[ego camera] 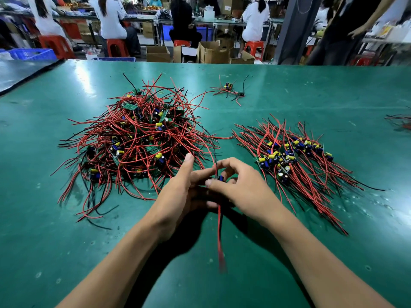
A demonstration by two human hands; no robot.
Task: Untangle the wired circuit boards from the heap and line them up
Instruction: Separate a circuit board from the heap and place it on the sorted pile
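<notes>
Head view, single frame. I take the heap [138, 138] as my landmark: a broad tangled mound of small green circuit boards with yellow and blue components and long red and black wire leads, lying on the green matted table [289, 252]. Just in front of the heap, towards its right, both hands meet above the mat. The right hand [242, 187] pinches the held board [220, 178], a small circuit board of which I see only a blue component, between its thumb and curled index finger; its other fingers are bent loosely behind. The left hand [178, 196] has its thumb straight and pointing up at the heap, and its fingers reach under the right hand towards the held board; I cannot tell whether they grip anything. A black lead [212, 147] runs from the held board back up to the heap's right edge, and blurred red leads [219, 236] hang from it towards the camera. Right of the heap, well apart from it, lies the sorted row [293, 158]: boards side by side, wires fanned roughly parallel. Beyond the heap and to its right sits a small loose cluster [229, 90] of a few wired boards. Far behind the heap, people sit on red plastic stools [116, 47] at benches, beside brown cardboard boxes [213, 52].
</notes>
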